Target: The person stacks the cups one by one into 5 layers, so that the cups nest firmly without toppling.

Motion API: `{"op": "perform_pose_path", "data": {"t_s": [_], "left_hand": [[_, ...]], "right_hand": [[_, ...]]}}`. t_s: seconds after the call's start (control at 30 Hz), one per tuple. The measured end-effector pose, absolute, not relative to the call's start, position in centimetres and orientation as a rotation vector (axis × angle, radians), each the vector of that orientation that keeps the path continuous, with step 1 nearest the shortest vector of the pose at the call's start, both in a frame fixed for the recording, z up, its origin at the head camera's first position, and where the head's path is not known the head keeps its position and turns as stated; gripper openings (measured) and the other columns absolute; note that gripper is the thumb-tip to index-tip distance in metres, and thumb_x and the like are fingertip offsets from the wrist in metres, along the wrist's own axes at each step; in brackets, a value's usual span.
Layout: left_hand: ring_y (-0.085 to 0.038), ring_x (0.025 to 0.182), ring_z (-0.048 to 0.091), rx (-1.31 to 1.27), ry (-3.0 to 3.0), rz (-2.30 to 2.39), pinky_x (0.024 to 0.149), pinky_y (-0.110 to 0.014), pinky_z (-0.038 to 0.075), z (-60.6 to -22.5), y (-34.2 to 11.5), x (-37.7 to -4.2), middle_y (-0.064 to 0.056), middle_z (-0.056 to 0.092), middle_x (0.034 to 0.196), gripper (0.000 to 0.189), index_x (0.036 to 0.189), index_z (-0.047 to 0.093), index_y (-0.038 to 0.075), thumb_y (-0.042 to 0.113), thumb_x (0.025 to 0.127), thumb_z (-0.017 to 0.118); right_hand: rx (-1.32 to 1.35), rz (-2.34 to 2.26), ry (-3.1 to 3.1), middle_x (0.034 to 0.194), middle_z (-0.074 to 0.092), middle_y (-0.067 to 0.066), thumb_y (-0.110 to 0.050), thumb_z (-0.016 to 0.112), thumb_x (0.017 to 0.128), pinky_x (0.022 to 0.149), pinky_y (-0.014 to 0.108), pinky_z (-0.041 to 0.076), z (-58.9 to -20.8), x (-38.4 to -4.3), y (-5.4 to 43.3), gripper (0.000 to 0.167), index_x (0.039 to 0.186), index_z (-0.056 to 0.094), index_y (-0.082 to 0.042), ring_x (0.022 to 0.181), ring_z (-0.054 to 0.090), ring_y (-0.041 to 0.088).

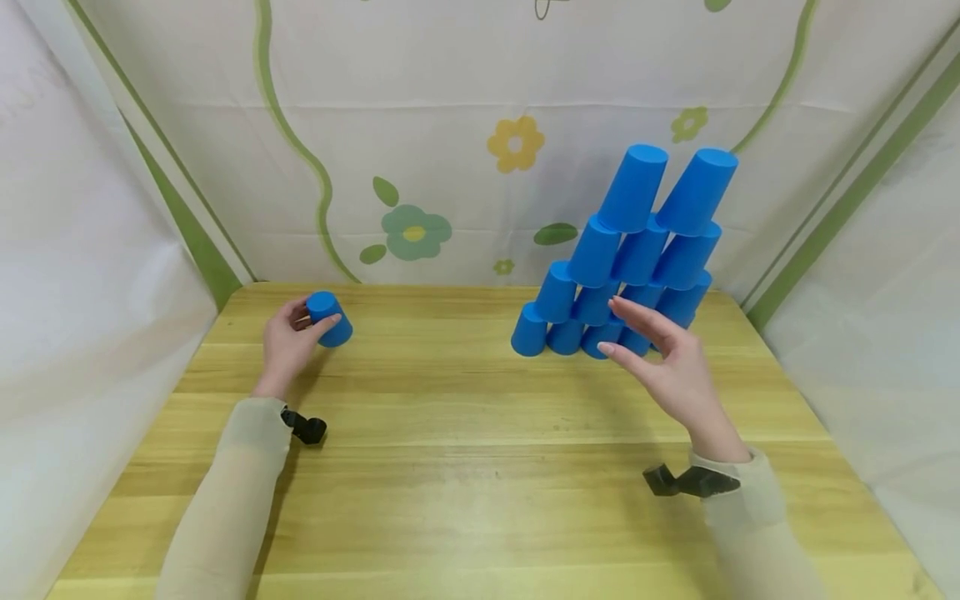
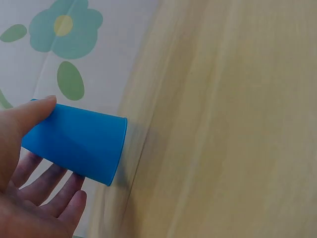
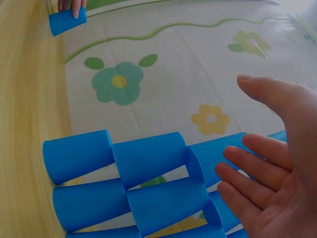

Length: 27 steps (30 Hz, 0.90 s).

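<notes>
At the left of the table, my left hand [image 1: 291,343] holds a single upside-down blue cup [image 1: 330,319] between thumb and fingers. In the left wrist view this cup [image 2: 79,141] has its wide rim at or just above the tabletop; I cannot tell whether it touches. To the right rises a stack of upside-down blue cups [image 1: 595,252] in four rows, three cups in the third and two on top. My right hand [image 1: 675,367] is in front of the stack with thumb and fingers apart, holding nothing. It hides part of the lower rows.
The wooden table [image 1: 450,467] carries the stack near its back right edge. A white cloth backdrop [image 1: 450,67] with flower prints hangs close behind, and cloth walls stand on both sides. A black wrist camera [image 1: 306,427] sits on the left sleeve, another [image 1: 686,481] on the right.
</notes>
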<state>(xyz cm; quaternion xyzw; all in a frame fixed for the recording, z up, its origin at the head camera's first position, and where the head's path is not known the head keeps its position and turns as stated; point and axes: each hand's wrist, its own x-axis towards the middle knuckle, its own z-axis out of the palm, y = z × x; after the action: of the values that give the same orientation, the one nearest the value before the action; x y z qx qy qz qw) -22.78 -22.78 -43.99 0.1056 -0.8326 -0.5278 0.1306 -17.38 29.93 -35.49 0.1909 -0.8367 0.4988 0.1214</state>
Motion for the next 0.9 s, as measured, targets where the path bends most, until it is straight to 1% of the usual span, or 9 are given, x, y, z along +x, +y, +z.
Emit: {"op": "perform_pose_path", "data": {"t_s": [0.13,0.43,0.67,0.9], "left_hand": [[-0.039,0.132,0.049,0.305,-2.423,-1.528,0.108,-0.054,0.043,-44.0,-22.9,-22.8,-0.022,0.049,0.147,0.078,0.153,0.042,0.004,0.042,0.093,0.075],[-0.040,0.131,0.050,0.280,-2.447,-1.514,0.107,-0.054,0.043,-43.7,-22.4,-22.5,-0.023,0.050,0.147,0.078,0.152,0.044,0.003,0.045,0.094,0.074],[-0.037,0.129,0.052,0.197,-2.459,-1.499,0.108,-0.052,0.043,-43.0,-21.2,-22.9,-0.020,0.053,0.145,0.080,0.151,0.046,0.004,0.049,0.091,0.075],[-0.035,0.125,0.055,0.041,-2.440,-1.487,0.107,-0.050,0.045,-41.8,-18.8,-23.3,-0.018,0.058,0.140,0.076,0.147,0.050,0.004,0.047,0.091,0.077]], "right_hand": [[0.549,1.455,-2.442,0.143,0.059,0.000,-0.012,0.077,0.093,0.112,0.042,0.041,-35.7,-17.4,30.1,0.057,0.146,0.058,-0.019,0.135,0.051,0.019],[0.538,1.458,-2.446,0.143,0.059,0.000,-0.012,0.077,0.094,0.111,0.045,0.042,-35.9,-17.3,30.3,0.056,0.146,0.058,-0.018,0.134,0.052,0.019],[0.517,1.442,-2.472,0.143,0.059,0.002,-0.014,0.077,0.093,0.110,0.042,0.042,-36.3,-17.2,30.6,0.057,0.146,0.057,-0.018,0.134,0.052,0.021],[0.519,1.451,-2.455,0.143,0.059,0.001,-0.012,0.077,0.093,0.110,0.049,0.042,-36.5,-17.3,30.9,0.056,0.146,0.058,-0.017,0.133,0.053,0.021]]}}
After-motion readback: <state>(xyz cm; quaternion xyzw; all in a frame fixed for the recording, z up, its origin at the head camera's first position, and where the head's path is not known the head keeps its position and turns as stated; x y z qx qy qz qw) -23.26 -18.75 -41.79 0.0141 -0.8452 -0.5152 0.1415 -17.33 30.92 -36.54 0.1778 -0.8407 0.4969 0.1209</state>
